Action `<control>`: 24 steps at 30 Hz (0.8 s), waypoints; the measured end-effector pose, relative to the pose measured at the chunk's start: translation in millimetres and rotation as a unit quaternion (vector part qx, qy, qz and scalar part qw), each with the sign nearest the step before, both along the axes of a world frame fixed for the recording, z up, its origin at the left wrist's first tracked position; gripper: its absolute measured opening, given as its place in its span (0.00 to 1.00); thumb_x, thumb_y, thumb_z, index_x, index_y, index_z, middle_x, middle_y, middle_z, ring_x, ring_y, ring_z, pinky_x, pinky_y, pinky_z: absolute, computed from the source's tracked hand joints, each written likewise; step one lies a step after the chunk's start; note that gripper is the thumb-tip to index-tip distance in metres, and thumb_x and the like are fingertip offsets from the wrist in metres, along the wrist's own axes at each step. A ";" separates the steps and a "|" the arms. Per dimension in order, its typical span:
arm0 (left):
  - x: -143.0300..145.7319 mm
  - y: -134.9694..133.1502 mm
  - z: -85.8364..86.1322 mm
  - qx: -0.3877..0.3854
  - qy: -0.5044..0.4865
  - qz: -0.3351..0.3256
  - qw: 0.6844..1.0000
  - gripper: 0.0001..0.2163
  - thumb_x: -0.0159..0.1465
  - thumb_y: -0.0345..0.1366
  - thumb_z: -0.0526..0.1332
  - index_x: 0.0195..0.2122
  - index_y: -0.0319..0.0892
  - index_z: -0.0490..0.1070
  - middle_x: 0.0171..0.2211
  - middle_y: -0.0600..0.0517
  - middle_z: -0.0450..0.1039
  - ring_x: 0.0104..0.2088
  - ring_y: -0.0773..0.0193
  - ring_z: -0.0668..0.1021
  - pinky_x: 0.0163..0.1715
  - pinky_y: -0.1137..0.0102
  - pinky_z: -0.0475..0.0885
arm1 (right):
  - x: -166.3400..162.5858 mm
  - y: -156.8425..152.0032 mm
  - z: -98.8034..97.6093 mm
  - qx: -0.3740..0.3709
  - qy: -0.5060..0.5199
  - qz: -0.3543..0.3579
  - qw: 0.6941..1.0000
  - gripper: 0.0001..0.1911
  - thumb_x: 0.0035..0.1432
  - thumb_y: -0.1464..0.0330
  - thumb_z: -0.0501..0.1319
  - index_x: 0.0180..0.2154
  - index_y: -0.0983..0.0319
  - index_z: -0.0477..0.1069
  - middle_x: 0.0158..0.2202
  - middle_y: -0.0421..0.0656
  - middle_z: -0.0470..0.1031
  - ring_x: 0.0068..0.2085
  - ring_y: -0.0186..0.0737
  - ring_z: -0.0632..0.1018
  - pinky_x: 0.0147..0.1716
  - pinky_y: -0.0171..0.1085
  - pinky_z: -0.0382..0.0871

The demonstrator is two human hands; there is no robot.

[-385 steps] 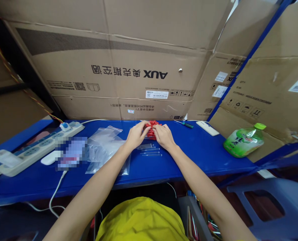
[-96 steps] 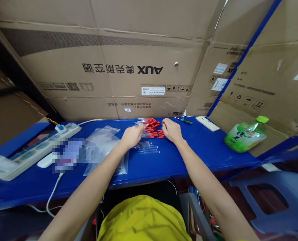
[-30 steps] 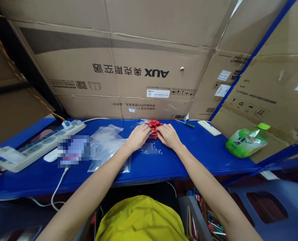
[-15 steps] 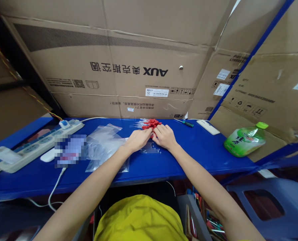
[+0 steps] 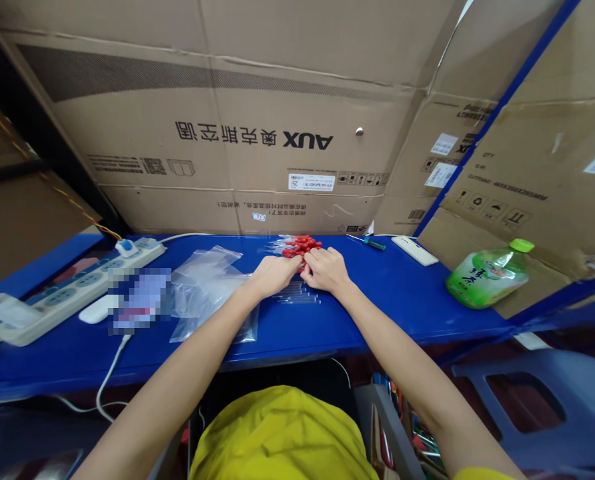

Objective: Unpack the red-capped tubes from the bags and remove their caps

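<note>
Right at the middle of the table, the left hand [image 5: 277, 275] and the right hand [image 5: 327, 269] meet with fingers bent inward, their tips nearly together. A little red shows between them, but whether either hand is pinching a piece I cannot tell, as the fingers hide it. Just past the fingertips lies the heap of red caps [image 5: 305, 243], many apparently joined to clear stems [image 5: 279, 245] that point off to the left. On the near side, partly under the hands, loose clear tubes [image 5: 300, 299] lie roughly side by side on the blue table [image 5: 377, 317]. All of these should be very light. The caps look soft and rubbery, so they ought to give under a squeeze and grip well; the tubes look thin, stiff and smooth, likely to roll or slip, and brittle if they are glass. A hold close to the capped end, with gentle pressure along the tube's length, would probably be safest. Further left are clear plastic bags [image 5: 205, 293] and a power strip [image 5: 85, 285]; to the right, a screwdriver [image 5: 374, 244] and a green bottle [image 5: 487, 277]. Cardboard [image 5: 257, 160] stands behind.
</note>
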State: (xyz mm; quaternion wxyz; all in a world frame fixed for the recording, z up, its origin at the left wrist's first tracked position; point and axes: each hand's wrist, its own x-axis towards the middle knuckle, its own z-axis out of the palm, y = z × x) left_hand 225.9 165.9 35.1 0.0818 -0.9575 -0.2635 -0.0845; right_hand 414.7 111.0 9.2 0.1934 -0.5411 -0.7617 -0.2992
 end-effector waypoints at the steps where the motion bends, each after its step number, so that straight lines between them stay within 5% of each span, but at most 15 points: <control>1: 0.7 -0.3 0.5 -0.004 -0.004 0.001 1.000 0.12 0.76 0.35 0.49 0.53 0.43 0.70 0.39 0.42 0.83 0.38 0.52 0.84 0.36 0.66 0.71 | -0.4 1.3 -0.6 0.003 0.005 -0.002 1.000 0.07 0.61 0.67 0.60 0.36 0.62 0.76 0.34 0.49 0.79 0.36 0.46 0.73 0.37 0.44 0.54; 5: -11.8 6.8 4.7 -0.023 -0.031 0.029 0.999 0.12 0.77 0.38 0.49 0.50 0.44 0.71 0.37 0.43 0.83 0.37 0.52 0.84 0.35 0.66 0.69 | 22.2 3.6 -1.7 -0.005 0.055 -0.039 0.998 0.07 0.61 0.67 0.60 0.34 0.61 0.75 0.34 0.49 0.79 0.35 0.45 0.74 0.36 0.44 0.56; 9: -48.0 29.3 10.9 -0.023 -0.090 0.167 0.982 0.17 0.79 0.44 0.43 0.49 0.45 0.70 0.36 0.43 0.82 0.38 0.51 0.84 0.35 0.67 0.68 | 81.0 -2.9 -2.5 0.067 0.196 -0.220 0.953 0.12 0.66 0.69 0.54 0.32 0.62 0.74 0.31 0.48 0.77 0.29 0.42 0.71 0.31 0.41 0.52; 11: -58.0 36.5 11.6 -0.021 -0.116 0.204 0.972 0.18 0.79 0.45 0.42 0.49 0.45 0.70 0.38 0.43 0.83 0.39 0.52 0.84 0.36 0.68 0.68 | 100.4 -5.6 -4.6 0.097 0.220 -0.241 0.940 0.13 0.68 0.68 0.53 0.34 0.62 0.74 0.32 0.48 0.78 0.30 0.42 0.71 0.30 0.40 0.51; 19: -21.2 12.3 -4.1 -0.051 -0.118 -0.011 0.992 0.19 0.80 0.46 0.45 0.48 0.46 0.73 0.46 0.48 0.82 0.44 0.60 0.82 0.41 0.70 0.70 | 66.9 -0.1 -7.6 -0.008 0.128 -0.015 0.992 0.14 0.76 0.65 0.52 0.45 0.60 0.76 0.42 0.47 0.79 0.43 0.44 0.78 0.41 0.40 0.66; 24: -15.6 9.4 -12.9 -0.065 -0.081 -0.085 0.991 0.16 0.79 0.43 0.49 0.48 0.46 0.76 0.48 0.49 0.80 0.48 0.60 0.81 0.44 0.70 0.72 | 66.0 -2.7 -7.1 -0.044 0.144 0.034 0.988 0.13 0.76 0.64 0.54 0.54 0.60 0.73 0.47 0.48 0.81 0.48 0.46 0.78 0.48 0.42 0.70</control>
